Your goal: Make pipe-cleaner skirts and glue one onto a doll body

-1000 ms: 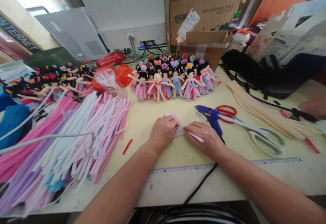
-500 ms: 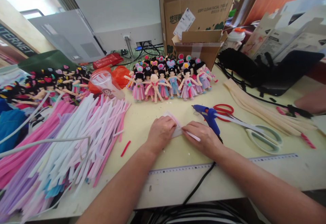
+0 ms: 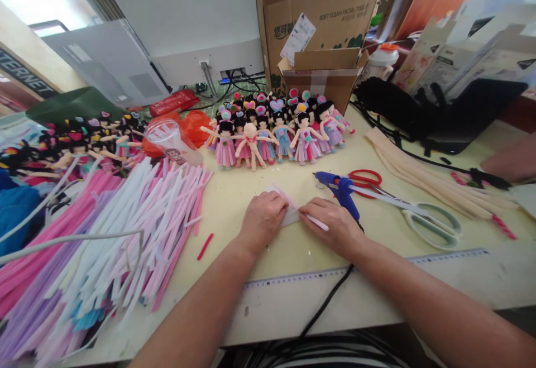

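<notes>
Over the yellow table mat (image 3: 251, 251), my left hand (image 3: 264, 216) has its fingers curled onto a small whitish sheet (image 3: 290, 217) with a pinkish upper edge. My right hand (image 3: 335, 225) is closed on a pale pink stick (image 3: 317, 223), whose end sticks out over the fingers. The fingertips of both hands are close together at the sheet, a small gap apart. A blue glue gun (image 3: 345, 194) lies just beyond my right hand. A short red strip (image 3: 205, 246) rests left of my left hand.
Dolls (image 3: 282, 133) stand behind the hands. Pipe cleaners (image 3: 125, 234) cover the left side. Scissors (image 3: 433, 225), beige strips (image 3: 435, 181) and part of another person's hand (image 3: 511, 161) are at the right. A ruler (image 3: 293, 277) lies near the front edge; cartons stand behind.
The whole view has shifted slightly. Both hands keep nearly the same pose at the sheet.
</notes>
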`<state>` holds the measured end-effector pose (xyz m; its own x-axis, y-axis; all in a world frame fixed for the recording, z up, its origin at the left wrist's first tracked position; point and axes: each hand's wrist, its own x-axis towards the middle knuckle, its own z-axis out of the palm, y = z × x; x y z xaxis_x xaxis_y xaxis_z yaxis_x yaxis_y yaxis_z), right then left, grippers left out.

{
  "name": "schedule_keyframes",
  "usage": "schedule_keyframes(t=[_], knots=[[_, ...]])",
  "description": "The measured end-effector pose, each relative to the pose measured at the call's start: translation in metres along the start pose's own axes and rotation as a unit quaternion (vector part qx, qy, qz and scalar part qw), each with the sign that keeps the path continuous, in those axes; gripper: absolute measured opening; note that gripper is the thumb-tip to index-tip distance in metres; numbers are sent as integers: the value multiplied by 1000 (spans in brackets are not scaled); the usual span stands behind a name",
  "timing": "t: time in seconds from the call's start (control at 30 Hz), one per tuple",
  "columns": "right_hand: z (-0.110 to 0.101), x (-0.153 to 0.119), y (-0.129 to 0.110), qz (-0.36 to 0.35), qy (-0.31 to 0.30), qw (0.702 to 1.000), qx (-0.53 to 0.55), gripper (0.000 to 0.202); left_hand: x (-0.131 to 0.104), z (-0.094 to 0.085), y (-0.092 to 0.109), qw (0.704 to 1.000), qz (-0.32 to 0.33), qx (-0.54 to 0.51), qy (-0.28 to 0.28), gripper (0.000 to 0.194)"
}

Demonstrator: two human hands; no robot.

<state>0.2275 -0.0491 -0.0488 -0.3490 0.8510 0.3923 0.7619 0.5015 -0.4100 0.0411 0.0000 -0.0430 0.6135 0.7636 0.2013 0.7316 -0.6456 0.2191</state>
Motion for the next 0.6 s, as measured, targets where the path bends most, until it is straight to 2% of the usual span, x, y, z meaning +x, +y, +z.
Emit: schedule_keyframes(t=[0.3,0.6], knots=[[2,0,-1,3,-10,1000,-9,20,0,0,0,1000,-8,-13,2,13],[3,-1,0,3,-15,1000,-4,21,0,2,0,1000,-5,7,-8,25]])
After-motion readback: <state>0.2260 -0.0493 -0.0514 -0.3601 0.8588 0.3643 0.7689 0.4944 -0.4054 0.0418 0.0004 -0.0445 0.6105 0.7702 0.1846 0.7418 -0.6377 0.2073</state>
